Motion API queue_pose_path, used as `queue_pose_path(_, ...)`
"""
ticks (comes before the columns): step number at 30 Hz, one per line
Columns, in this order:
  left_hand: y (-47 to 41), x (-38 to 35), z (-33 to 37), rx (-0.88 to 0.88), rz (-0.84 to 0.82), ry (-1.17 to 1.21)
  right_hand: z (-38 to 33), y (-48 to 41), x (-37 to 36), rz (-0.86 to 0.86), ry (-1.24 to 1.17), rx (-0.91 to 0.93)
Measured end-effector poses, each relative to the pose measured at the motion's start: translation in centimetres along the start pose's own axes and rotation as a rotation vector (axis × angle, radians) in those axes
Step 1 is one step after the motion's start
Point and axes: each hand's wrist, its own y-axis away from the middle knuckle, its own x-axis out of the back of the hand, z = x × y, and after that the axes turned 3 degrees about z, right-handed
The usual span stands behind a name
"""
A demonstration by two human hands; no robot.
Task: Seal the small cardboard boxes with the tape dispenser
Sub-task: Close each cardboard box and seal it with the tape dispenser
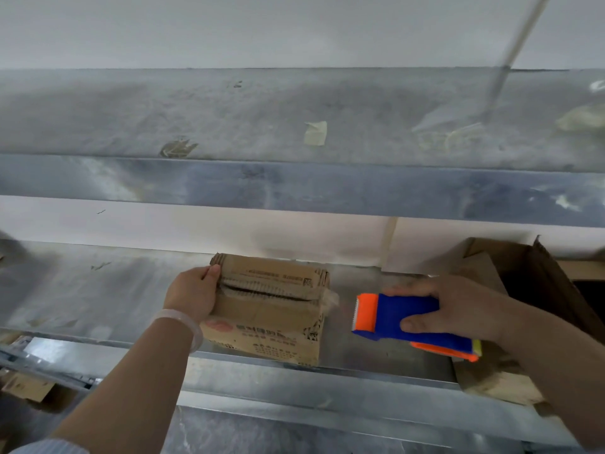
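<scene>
A small worn cardboard box stands on the metal shelf, its top flaps closed with a gap along the seam and a strip of clear tape hanging off its right end. My left hand grips the box's left end, thumb on top. My right hand holds a blue and orange tape dispenser to the right of the box, apart from it, its orange toothed end pointing at the box.
A larger open cardboard box sits at the right behind my right arm. An upper metal shelf with tape scraps runs overhead. More cardboard lies lower left, below the shelf edge.
</scene>
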Motion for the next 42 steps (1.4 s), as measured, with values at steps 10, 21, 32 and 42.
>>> queue_pose_path(10,0.1,0.0,0.1,0.011,-0.008,0.015,-0.6,-2.9,-5.3,0.037,0.314,0.012)
queue_pose_path(21,0.5,0.3,0.4,0.025,-0.008,0.048,3.5,-3.9,-7.1,0.507,0.483,-0.070)
queue_pose_path(32,0.7,0.4,0.2,0.060,-0.060,0.204,5.1,-2.4,-15.0,0.548,0.709,-0.004)
queue_pose_path(42,0.6,1.3,-0.7,0.145,-0.267,0.477,1.6,-2.6,-19.1,0.428,0.654,-0.199)
